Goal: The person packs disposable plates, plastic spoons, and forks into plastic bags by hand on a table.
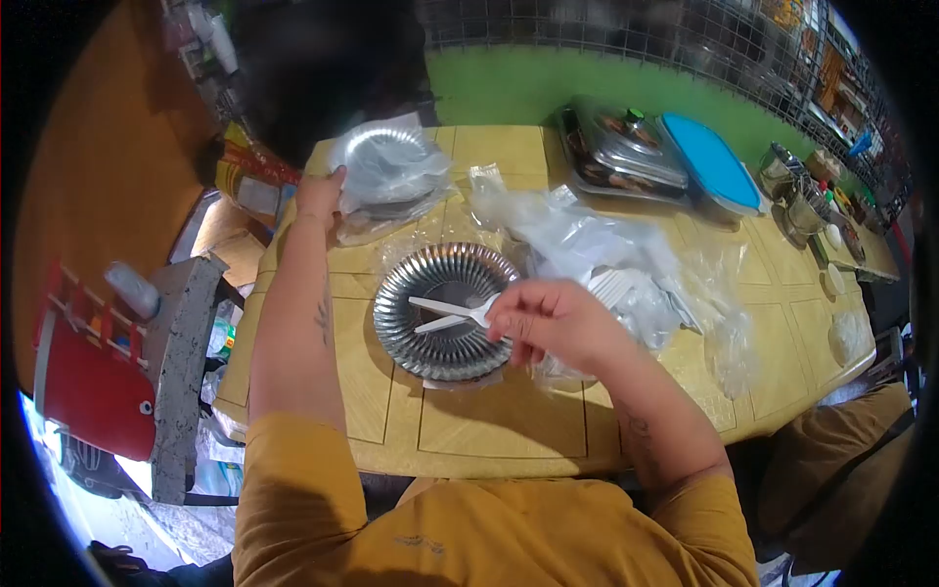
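Observation:
My right hand (553, 323) is closed on white plastic cutlery (445, 307); two narrow ends stick out to the left, and the held ends are hidden by the fingers. Below it lies a stack of silver fluted disposable plates (401, 333). My left hand (319, 198) reaches to the far left of the table, fingers closed at the edge of a clear plastic bag (391, 181) with silver plates inside. Right of the stack, a crumpled clear bag (587, 240) lies near more white plastic cutlery (618, 286), partly covered by my right hand and the plastic.
A clear-lidded food container (631, 157) and a blue-lidded container (709, 161) stand at the back of the yellow table (499, 435). Metal pots (807, 210) are at the right. A red object (98, 391) stands beside the table at left; a person's leg (836, 460) shows at right.

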